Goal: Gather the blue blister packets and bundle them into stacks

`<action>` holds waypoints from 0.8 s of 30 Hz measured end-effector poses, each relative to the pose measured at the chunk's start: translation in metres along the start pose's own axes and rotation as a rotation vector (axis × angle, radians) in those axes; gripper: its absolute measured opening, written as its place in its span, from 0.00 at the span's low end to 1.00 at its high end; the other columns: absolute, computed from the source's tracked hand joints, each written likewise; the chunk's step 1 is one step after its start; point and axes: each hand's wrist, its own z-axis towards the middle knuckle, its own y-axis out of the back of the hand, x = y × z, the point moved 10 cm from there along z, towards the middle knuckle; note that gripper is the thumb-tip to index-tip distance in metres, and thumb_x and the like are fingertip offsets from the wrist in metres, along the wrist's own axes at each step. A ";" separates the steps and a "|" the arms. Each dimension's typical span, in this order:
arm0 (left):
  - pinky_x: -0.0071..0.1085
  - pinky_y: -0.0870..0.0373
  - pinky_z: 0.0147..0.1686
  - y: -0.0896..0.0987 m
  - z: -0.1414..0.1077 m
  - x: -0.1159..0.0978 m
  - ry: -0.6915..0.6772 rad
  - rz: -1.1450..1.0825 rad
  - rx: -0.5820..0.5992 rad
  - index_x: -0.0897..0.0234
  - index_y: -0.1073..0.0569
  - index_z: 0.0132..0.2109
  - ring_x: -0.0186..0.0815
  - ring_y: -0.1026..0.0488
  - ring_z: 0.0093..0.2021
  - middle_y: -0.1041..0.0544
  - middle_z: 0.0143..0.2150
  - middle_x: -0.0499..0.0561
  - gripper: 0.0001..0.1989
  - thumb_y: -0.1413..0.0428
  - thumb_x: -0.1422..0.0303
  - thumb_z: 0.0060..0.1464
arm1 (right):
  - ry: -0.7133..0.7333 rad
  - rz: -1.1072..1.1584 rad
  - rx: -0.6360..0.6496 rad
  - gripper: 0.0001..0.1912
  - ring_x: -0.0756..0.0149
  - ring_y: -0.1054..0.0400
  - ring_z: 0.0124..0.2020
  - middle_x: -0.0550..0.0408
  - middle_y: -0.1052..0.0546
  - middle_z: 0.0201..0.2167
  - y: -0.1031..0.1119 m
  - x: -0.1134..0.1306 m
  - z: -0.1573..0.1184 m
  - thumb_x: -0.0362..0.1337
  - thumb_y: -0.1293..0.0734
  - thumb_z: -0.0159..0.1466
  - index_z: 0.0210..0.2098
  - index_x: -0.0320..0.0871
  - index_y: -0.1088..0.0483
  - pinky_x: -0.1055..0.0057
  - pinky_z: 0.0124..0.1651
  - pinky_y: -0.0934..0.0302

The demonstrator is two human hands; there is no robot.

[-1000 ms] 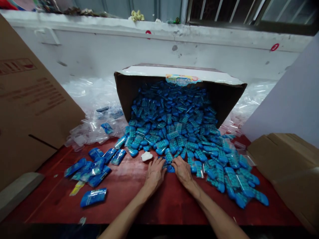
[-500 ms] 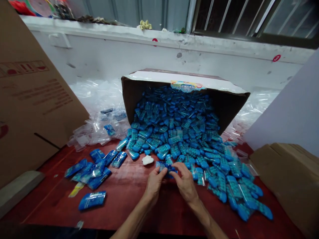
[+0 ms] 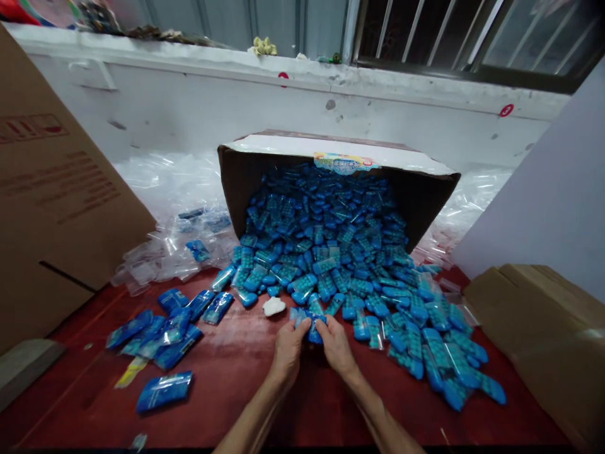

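Between my two hands is a small blue packet [image 3: 314,331], partly clear, pinched just above the red table. My left hand [image 3: 289,347] has thumb and fingers closed on its left side. The right side is gripped by my right hand [image 3: 336,345]; my fingers cover much of the packet. Just beyond them lies a white lump [image 3: 274,307]. A heap of blue containers with turquoise pellets [image 3: 326,252] spills from a cardboard box on its side [image 3: 435,195] toward my hands.
Blue packets [image 3: 174,340] lie at left, with one single packet [image 3: 164,391] nearer me. Clear plastic sleeves [image 3: 155,258] are piled behind them. A large carton [image 3: 57,189] stands left, a smaller carton [image 3: 539,328] right. A yellow scrap [image 3: 131,372] rests on the red table [image 3: 236,384].
My right hand has moved closer to my left, its fingers now closed on the packet's right side. The whole view has shifted slightly, with the scene sliding left.
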 end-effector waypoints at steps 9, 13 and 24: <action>0.23 0.42 0.20 -0.016 -0.003 -0.012 -0.057 -0.068 0.034 0.68 0.34 0.25 0.25 0.39 0.18 0.35 0.18 0.42 0.12 0.43 0.62 0.39 | 0.092 -0.134 -0.068 0.14 0.73 0.48 0.21 0.63 0.42 0.18 0.006 0.013 -0.002 0.44 0.45 0.58 0.21 0.42 0.41 0.76 0.24 0.52; 0.23 0.46 0.16 -0.017 -0.006 -0.009 -0.037 -0.059 0.032 0.67 0.37 0.22 0.24 0.43 0.15 0.38 0.14 0.41 0.15 0.43 0.59 0.39 | 0.076 -0.091 -0.067 0.17 0.74 0.49 0.20 0.63 0.43 0.17 0.006 0.008 -0.001 0.47 0.44 0.57 0.19 0.41 0.42 0.77 0.22 0.53; 0.23 0.42 0.17 -0.004 -0.020 0.004 0.254 -0.189 0.095 0.65 0.37 0.24 0.29 0.35 0.17 0.35 0.13 0.43 0.12 0.43 0.63 0.42 | 0.355 -0.814 0.094 0.11 0.64 0.40 0.40 0.53 0.31 0.37 0.031 0.052 0.010 0.38 0.44 0.61 0.36 0.44 0.33 0.69 0.40 0.48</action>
